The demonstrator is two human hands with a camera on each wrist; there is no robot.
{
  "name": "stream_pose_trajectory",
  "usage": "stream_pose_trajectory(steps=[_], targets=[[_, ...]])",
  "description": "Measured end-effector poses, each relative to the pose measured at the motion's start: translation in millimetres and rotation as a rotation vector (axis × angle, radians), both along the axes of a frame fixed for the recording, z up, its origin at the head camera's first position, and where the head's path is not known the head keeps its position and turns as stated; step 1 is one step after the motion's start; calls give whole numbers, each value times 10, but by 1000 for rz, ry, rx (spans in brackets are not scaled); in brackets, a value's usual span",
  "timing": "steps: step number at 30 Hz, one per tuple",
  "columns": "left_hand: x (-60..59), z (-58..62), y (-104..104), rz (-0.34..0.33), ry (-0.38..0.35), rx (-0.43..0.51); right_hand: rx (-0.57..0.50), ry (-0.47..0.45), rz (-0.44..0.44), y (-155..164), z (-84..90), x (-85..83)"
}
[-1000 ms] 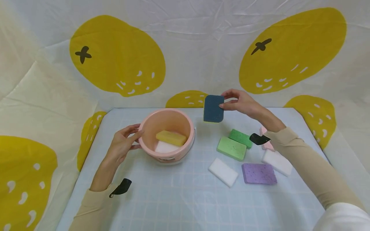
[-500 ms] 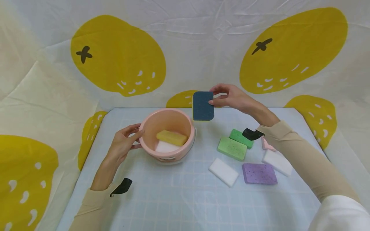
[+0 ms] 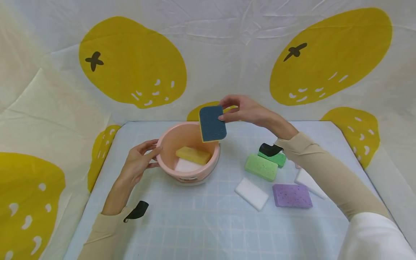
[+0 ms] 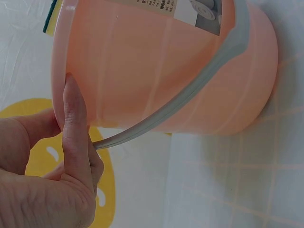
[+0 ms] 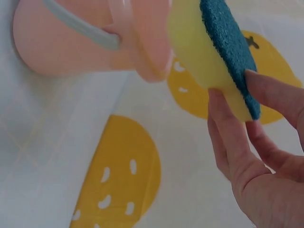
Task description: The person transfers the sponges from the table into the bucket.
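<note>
A pink bucket [image 3: 188, 174] stands on the table with a yellow sponge [image 3: 193, 155] and a white sponge [image 3: 186, 165] inside it. My left hand [image 3: 139, 160] grips the bucket's rim at its left side, thumb and fingers on either side of the wall; the grey handle [image 4: 190, 92] hangs down in the left wrist view. Above the bucket's right rim, my right hand [image 3: 242, 110] pinches a scouring sponge [image 3: 212, 124] by its right edge. That sponge has a dark blue-green scrubbing face [image 5: 230, 52] and a yellow foam side [image 5: 194, 47].
Right of the bucket lie a light green sponge [image 3: 261, 167], a darker green sponge [image 3: 276, 159], a purple sponge [image 3: 291, 195] and two white sponges, one nearer [image 3: 251, 194] and one partly under my right sleeve [image 3: 310, 181]. A patterned cloth [image 3: 227, 54] hangs behind the table.
My right hand has carried the scouring sponge leftward, from right of the bucket to over its right rim, tilting it slightly. The left hand and bucket stay in place.
</note>
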State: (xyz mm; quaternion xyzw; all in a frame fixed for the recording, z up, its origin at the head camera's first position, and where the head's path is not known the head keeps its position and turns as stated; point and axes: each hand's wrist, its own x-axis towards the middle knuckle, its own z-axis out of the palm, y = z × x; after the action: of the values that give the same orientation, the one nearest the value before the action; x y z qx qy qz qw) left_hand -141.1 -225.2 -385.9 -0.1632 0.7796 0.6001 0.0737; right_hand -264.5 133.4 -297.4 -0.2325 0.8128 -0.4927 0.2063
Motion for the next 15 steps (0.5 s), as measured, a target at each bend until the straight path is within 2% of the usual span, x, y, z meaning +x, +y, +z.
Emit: stream_pose_trajectory(steps=[6,15], targets=[[-1,0,-9,4,-5,2,9,-2,57,-138,-31,-20],[3,-9,4,-4,32,44,-45,-62,136,-306,-117,-22]])
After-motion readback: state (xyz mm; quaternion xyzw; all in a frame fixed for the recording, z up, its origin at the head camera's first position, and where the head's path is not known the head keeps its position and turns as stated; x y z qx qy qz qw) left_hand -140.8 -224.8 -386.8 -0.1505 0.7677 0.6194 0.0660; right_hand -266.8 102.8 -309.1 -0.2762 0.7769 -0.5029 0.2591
